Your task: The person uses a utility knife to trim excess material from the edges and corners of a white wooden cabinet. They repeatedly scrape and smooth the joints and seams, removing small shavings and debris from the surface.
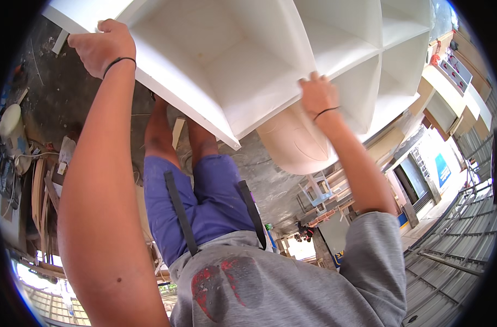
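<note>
A large white shelf unit [177,101] with several open square compartments fills the upper part of the view, tilted in front of me. My left hand [105,48] is closed around its outer edge at the upper left, with the thumb on top. Farther right, my right hand [319,97] has its fingers curled over the edge where a divider meets the frame. That hand is slightly blurred. Both wrists carry a thin dark band. The far side of the unit is beyond the picture.
Behind the unit's lower edge is a pale rounded panel [294,141]. Wood strips [40,191] and clutter stand at the left, near a whitish container [11,122]. A small light-blue stool [315,191] is on the dark floor; cabinets [450,103] stand at the right.
</note>
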`<action>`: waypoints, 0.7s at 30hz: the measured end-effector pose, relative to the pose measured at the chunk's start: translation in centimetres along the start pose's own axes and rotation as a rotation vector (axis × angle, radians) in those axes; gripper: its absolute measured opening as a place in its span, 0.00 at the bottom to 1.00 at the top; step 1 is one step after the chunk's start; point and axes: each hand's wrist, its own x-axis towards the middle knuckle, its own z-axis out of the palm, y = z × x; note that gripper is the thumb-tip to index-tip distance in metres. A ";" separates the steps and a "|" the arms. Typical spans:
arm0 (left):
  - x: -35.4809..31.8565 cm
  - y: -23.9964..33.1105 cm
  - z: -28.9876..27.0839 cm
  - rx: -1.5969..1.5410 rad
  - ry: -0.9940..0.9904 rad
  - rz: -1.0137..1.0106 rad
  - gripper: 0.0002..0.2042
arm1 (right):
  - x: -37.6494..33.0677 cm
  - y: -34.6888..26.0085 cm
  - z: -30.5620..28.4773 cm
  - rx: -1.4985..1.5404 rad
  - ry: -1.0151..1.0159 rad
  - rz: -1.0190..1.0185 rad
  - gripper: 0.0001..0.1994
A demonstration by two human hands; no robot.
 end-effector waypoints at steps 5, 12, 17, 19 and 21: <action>0.5 -0.2 0.1 0.018 0.017 0.032 0.25 | 0.2 1.4 -0.1 -0.114 0.045 -0.056 0.13; 0.4 -0.1 -0.3 0.033 0.004 0.010 0.24 | -3.2 -6.4 0.5 0.228 -0.018 -0.156 0.14; 0.2 0.0 -0.1 -0.021 0.003 0.035 0.24 | -0.7 -0.6 -1.2 0.062 0.020 0.026 0.13; 0.3 0.0 -0.1 0.003 0.003 0.025 0.24 | -1.2 -2.0 0.6 0.048 0.076 0.012 0.11; 0.4 -0.2 -0.3 0.026 0.011 0.016 0.25 | -2.4 -5.9 2.1 0.055 0.071 -0.101 0.10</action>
